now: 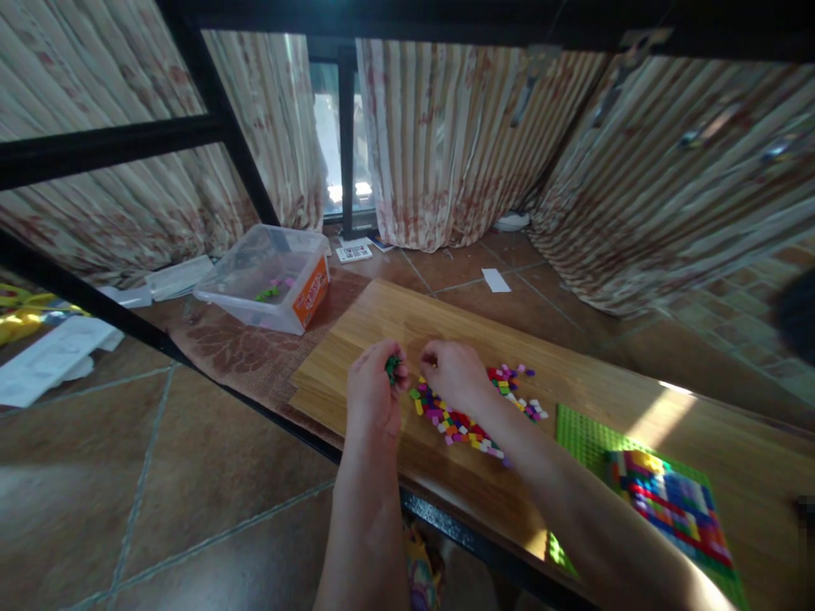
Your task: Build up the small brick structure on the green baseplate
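Note:
My left hand [375, 382] is closed around a small bunch of dark green toy bricks [393, 367], held above the wooden board. Close beside it on the right, my right hand [455, 369] has its fingers curled in a pinch, and whatever is between them is hidden. Beneath and around my right hand lies a pile of small loose toy bricks [469, 431] in many colours, partly covered by my forearm. Further right, a green baseplate [576, 428] carries a block of coloured bricks [675, 505], also partly behind my right arm.
A clear plastic bin [255, 288] with an orange label and a few bricks stands past the board's left end. The wooden board [382, 314] rests among black metal bars [255, 407]. Striped curtains [439, 136] hang behind, and papers [495, 280] lie on the tiled floor.

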{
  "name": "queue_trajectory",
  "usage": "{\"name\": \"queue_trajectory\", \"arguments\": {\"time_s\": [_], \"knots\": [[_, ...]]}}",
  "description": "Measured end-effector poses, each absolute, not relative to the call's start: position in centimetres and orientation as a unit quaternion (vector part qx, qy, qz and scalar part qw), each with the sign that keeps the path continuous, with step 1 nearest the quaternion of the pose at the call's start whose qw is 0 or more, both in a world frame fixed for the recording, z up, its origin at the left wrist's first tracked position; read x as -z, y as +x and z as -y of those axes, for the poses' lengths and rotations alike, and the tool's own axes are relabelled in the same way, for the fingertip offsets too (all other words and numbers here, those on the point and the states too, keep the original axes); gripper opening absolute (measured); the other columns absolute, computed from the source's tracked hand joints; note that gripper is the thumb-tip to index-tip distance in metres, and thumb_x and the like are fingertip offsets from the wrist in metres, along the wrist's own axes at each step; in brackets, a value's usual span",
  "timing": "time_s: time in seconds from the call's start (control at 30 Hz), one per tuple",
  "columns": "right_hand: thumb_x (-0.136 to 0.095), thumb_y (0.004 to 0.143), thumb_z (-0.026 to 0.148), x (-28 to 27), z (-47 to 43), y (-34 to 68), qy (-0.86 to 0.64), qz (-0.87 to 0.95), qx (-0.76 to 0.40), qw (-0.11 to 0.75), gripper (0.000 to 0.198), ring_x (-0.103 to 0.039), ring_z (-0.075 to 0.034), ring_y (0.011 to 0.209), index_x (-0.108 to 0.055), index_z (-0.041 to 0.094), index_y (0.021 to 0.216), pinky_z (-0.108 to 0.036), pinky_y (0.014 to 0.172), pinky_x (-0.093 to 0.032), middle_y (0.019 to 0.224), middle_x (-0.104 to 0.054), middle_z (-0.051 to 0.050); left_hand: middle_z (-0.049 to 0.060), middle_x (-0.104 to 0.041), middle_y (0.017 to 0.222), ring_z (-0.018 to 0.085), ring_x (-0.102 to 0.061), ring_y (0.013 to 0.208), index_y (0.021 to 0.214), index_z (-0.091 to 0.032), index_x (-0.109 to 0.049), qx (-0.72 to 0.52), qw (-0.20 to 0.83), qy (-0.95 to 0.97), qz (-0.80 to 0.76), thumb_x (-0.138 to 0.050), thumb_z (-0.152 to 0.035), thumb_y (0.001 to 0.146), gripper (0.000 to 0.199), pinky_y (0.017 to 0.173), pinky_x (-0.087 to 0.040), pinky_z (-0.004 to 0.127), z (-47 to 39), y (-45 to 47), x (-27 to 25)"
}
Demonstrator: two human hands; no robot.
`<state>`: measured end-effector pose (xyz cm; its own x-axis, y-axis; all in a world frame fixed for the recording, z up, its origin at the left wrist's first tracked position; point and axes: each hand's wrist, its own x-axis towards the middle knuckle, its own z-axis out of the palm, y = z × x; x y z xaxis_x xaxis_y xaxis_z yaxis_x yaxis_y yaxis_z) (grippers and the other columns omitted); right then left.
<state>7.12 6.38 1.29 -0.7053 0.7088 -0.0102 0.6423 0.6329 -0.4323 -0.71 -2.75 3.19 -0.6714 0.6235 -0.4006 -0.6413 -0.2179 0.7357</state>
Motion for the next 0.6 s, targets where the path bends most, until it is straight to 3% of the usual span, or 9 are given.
{"name": "queue_trajectory", "arguments": {"time_s": [0.13, 0.23, 0.43, 0.6], "knots": [[-0.064, 0.073, 0.022, -1.8, -7.2, 8.8, -0.373, 0.733, -0.515, 0.242, 0.02, -0.065, -0.015, 0.071, -0.07, 0.016, 0.091, -0.029, 0.07, -0.05, 0.082, -0.073, -0.004, -0.003, -0.051, 0.057, 0.004, -0.042, 0.044, 0.065, -0.013, -0.057, -0.738, 0.431, 0.044, -0.517, -0.063, -0.025, 0.069, 0.014, 0.041, -0.03, 0.016, 2.7, -0.1, -3.1], [-0.073, 0.066, 0.029, -2.2, -6.8, 9.7, -0.363, 0.593, -0.655, 0.296, 0.03, -0.065, -0.013, 0.067, -0.071, 0.017, 0.093, -0.031, 0.071, -0.053, 0.081, -0.073, -0.003, -0.003, -0.051, 0.056, 0.004, -0.041, 0.044, 0.066, -0.012, -0.059, -0.705, 0.45, 0.078, -0.542, -0.063, -0.032, 0.071, 0.021, 0.043, -0.03, 0.017, 2.6, 0.3, -3.2], [-0.072, 0.067, 0.029, -3.2, -5.3, 10.0, -0.333, 0.604, -0.639, 0.342, 0.018, -0.066, -0.015, 0.073, -0.072, 0.019, 0.083, -0.032, 0.075, -0.052, 0.08, -0.073, -0.002, -0.002, -0.05, 0.056, 0.004, -0.038, 0.043, 0.064, -0.013, -0.059, -0.659, 0.488, 0.135, -0.556, -0.066, -0.049, 0.069, 0.037, 0.043, -0.026, 0.018, 2.6, 0.7, -3.5], [-0.063, 0.076, 0.026, -3.6, -4.8, 9.9, -0.299, 0.686, -0.579, 0.324, 0.012, -0.062, -0.013, 0.068, -0.069, 0.018, 0.083, -0.028, 0.068, -0.05, 0.073, -0.069, 0.0, -0.002, -0.049, 0.058, 0.004, -0.037, 0.045, 0.066, -0.012, -0.058, -0.669, 0.519, 0.13, -0.516, -0.067, -0.041, 0.07, 0.03, 0.042, -0.024, 0.016, 2.6, 0.6, -3.4]]}}
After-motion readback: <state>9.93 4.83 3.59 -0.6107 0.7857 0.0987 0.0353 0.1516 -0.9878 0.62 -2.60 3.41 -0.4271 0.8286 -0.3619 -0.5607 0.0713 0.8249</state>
